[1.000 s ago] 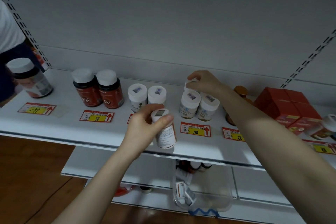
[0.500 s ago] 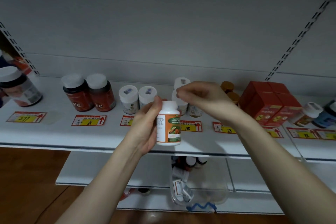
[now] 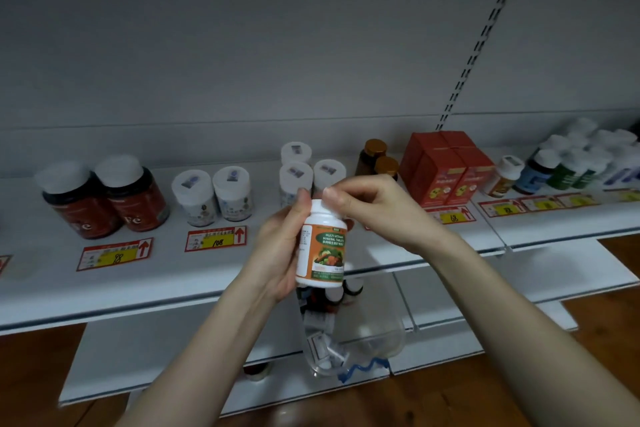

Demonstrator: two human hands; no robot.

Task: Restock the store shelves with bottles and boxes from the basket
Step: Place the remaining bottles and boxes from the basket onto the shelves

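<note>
Left hand (image 3: 277, 253) wraps the bottle (image 3: 322, 246) before the shelf (image 3: 138, 284), above the basket (image 3: 367, 333); right hand (image 3: 374, 208) pinches its cap (image 3: 323, 211). Placing step, I'd say: next, find its row and set it upright.

Left hand (image 3: 277, 250) grips bottle (image 3: 323, 248), right hand (image 3: 374, 208) pinches its cap (image 3: 320, 212).

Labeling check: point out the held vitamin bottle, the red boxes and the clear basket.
vitamin bottle (image 3: 323, 248), head view, on its orange label
red boxes (image 3: 433, 180), head view, front face of the left box
clear basket (image 3: 375, 326), head view, on its see-through wall
</note>
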